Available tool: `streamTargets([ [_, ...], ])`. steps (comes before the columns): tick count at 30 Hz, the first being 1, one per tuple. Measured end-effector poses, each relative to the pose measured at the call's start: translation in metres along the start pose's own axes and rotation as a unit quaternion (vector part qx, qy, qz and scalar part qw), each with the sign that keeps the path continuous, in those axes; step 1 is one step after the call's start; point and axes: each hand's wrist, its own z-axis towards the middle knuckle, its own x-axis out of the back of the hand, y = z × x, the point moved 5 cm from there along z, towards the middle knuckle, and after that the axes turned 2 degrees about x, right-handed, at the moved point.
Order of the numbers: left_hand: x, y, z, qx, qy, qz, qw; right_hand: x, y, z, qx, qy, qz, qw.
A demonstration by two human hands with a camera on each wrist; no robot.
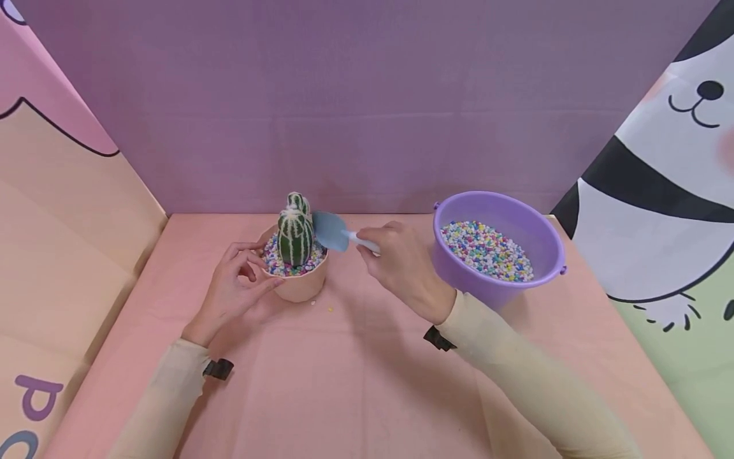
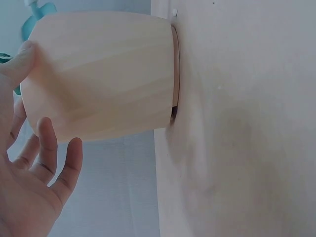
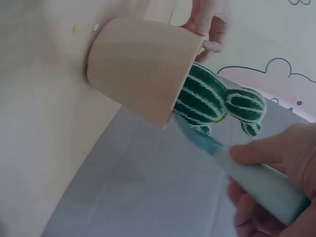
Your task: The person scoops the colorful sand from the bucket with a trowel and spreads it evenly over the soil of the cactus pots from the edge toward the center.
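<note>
A green, white-striped cactus (image 1: 295,239) stands upright in a peach flowerpot (image 1: 301,288) among multicoloured pebbles (image 1: 274,261). My left hand (image 1: 232,284) holds the pot at its left rim, thumb in front and index finger farther back; the other fingers bend loosely off the wall in the left wrist view. In my right hand (image 1: 404,261) is a small trowel, gripped by its pale handle (image 3: 261,185). Its blue blade (image 1: 329,231) tilts down to the pot's right rim, beside the cactus. Whether pebbles lie on the blade cannot be seen.
A purple bucket (image 1: 487,290) with similar multicoloured pebbles (image 1: 484,252) stands to the right of my right hand. A few loose pebbles (image 1: 330,310) lie on the pink tabletop (image 1: 321,395) before the pot. Behind rises a purple backdrop (image 1: 367,115), with printed panels on both sides.
</note>
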Motion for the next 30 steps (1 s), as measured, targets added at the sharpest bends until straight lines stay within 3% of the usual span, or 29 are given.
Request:
streamTargets([
  [15, 0.001, 0.007, -0.001, -0.009, 0.007, -0.004, 0.9999, -0.004, 0.019, -0.013, -0.059, 0.006, 0.056, 0.9966],
  [22, -0.001, 0.026, -0.005, -0.076, 0.045, -0.046, 0.995, -0.001, 0.032, -0.018, -0.122, 0.001, 0.103, 0.9872],
  [26, -0.004, 0.046, -0.006, -0.114, 0.042, -0.07, 0.9901, 0.008, 0.037, -0.02, -0.129, 0.025, 0.111, 0.9851],
  [30, -0.011, 0.064, -0.006, -0.14, 0.031, -0.063, 0.9876, 0.017, 0.043, -0.022, -0.144, 0.048, 0.131, 0.9796],
])
